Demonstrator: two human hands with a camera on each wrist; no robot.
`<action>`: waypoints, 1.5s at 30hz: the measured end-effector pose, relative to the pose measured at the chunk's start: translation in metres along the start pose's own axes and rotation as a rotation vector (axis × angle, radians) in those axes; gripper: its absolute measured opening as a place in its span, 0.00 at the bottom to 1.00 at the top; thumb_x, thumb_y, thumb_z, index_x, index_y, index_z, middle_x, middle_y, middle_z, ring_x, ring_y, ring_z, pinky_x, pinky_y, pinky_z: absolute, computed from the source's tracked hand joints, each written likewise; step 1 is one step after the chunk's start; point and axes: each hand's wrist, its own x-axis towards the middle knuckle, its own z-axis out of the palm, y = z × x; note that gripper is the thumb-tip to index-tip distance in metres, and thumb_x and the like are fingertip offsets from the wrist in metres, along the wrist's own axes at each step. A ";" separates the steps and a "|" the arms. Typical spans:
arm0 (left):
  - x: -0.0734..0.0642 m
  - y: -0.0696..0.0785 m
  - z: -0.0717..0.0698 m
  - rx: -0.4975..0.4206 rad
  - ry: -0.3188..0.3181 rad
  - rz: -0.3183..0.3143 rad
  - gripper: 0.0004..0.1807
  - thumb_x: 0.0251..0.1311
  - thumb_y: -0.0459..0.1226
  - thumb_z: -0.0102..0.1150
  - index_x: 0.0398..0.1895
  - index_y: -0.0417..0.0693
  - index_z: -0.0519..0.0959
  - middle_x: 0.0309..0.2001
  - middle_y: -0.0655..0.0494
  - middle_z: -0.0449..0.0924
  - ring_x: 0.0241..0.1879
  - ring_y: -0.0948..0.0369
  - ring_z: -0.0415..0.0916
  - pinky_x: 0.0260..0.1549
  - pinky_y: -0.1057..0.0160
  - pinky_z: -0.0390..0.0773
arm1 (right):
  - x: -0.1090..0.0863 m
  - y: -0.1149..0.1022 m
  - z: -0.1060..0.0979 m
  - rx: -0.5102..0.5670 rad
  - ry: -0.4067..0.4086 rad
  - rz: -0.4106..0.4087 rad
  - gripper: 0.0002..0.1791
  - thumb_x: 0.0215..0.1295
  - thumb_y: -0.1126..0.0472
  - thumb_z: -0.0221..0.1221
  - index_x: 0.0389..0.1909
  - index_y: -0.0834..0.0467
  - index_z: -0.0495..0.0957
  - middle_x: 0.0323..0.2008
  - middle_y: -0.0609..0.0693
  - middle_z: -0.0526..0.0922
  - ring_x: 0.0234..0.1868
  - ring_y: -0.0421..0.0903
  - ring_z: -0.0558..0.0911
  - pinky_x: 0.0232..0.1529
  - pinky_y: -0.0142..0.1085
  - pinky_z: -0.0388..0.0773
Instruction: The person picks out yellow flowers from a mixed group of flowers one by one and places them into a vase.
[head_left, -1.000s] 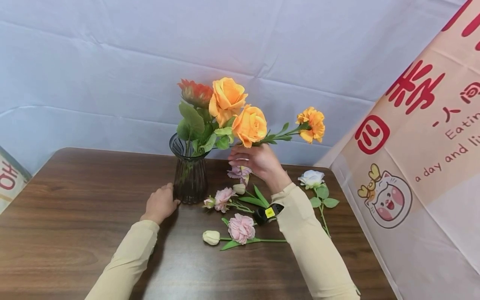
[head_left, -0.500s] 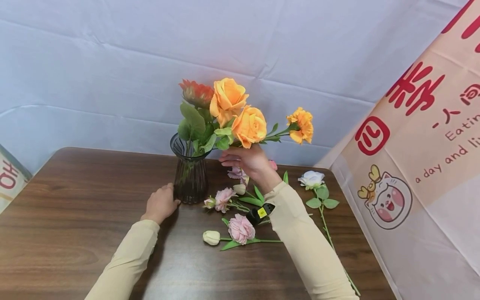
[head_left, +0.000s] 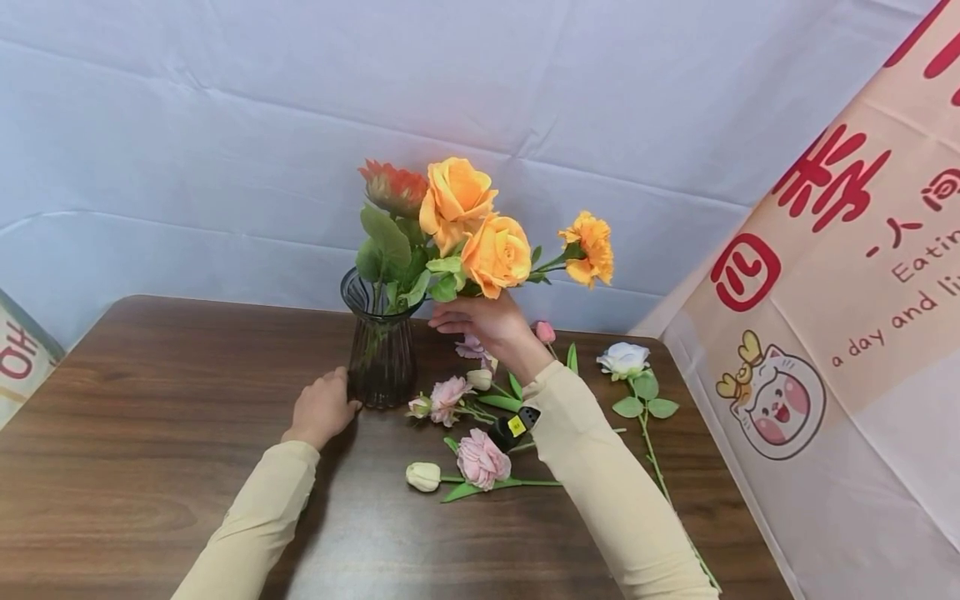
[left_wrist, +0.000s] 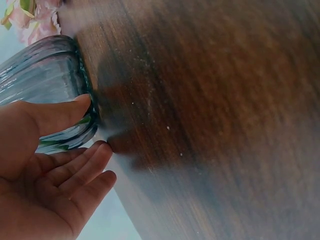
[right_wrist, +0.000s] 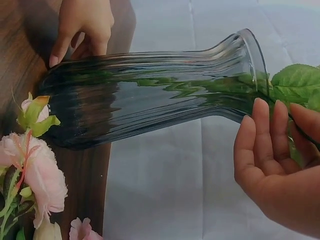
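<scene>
A ribbed dark glass vase stands upright on the table, holding a red-orange flower and leafy orange roses. Low at its base, my left hand steadies it, thumb and fingers on either side of the glass. My right hand, just right of the vase mouth, pinches the stem of an orange carnation between thumb and forefinger. That carnation leans out to the right, and one rose hides part of its stem. In the right wrist view the stem's lower end reaches the vase rim.
Pink peonies, a cream tulip, a purple flower and a pink tulip lie right of the vase. A white rose lies near the right edge. A pale cloth backdrop hangs behind the table.
My right hand has moved left toward the vase, bringing the orange carnation with it. The pink tulip has come into sight behind the wrist. My left hand stays at the vase base.
</scene>
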 end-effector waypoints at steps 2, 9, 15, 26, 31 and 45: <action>0.000 0.000 0.000 0.001 -0.003 -0.002 0.30 0.54 0.37 0.61 0.55 0.25 0.65 0.45 0.29 0.73 0.39 0.37 0.74 0.37 0.43 0.73 | 0.001 0.001 0.001 -0.015 -0.002 -0.002 0.10 0.62 0.77 0.48 0.43 0.70 0.70 0.24 0.54 0.80 0.26 0.47 0.82 0.39 0.43 0.79; 0.000 -0.001 0.001 0.006 -0.007 -0.003 0.31 0.54 0.37 0.61 0.55 0.25 0.64 0.46 0.29 0.73 0.40 0.37 0.73 0.38 0.43 0.73 | 0.005 0.004 0.008 -0.117 0.007 0.069 0.04 0.63 0.72 0.52 0.34 0.67 0.74 0.23 0.51 0.80 0.27 0.44 0.81 0.42 0.41 0.77; 0.001 -0.002 0.002 -0.001 -0.004 -0.002 0.31 0.54 0.38 0.61 0.55 0.25 0.64 0.46 0.29 0.73 0.41 0.36 0.73 0.39 0.42 0.73 | 0.007 0.006 0.013 -0.197 0.043 0.123 0.11 0.64 0.66 0.53 0.37 0.73 0.75 0.25 0.52 0.81 0.27 0.43 0.80 0.49 0.43 0.73; 0.001 -0.002 0.003 -0.004 0.000 0.002 0.31 0.54 0.38 0.61 0.55 0.25 0.64 0.47 0.29 0.72 0.40 0.36 0.73 0.38 0.43 0.73 | 0.010 0.007 0.017 -0.198 0.051 0.030 0.10 0.62 0.71 0.54 0.41 0.75 0.74 0.29 0.62 0.81 0.25 0.44 0.81 0.45 0.47 0.75; 0.000 -0.002 0.002 -0.007 0.007 0.007 0.30 0.54 0.38 0.61 0.54 0.25 0.65 0.46 0.30 0.73 0.40 0.36 0.73 0.37 0.43 0.73 | 0.011 0.008 0.017 -0.190 0.024 0.008 0.10 0.62 0.73 0.52 0.41 0.76 0.73 0.25 0.54 0.81 0.24 0.44 0.81 0.41 0.44 0.78; -0.002 -0.001 0.001 -0.012 0.005 -0.006 0.30 0.54 0.39 0.62 0.53 0.25 0.66 0.46 0.31 0.73 0.42 0.36 0.73 0.39 0.42 0.72 | 0.010 0.008 0.018 -0.100 0.033 0.005 0.08 0.61 0.75 0.51 0.42 0.70 0.71 0.26 0.61 0.79 0.22 0.45 0.81 0.36 0.42 0.80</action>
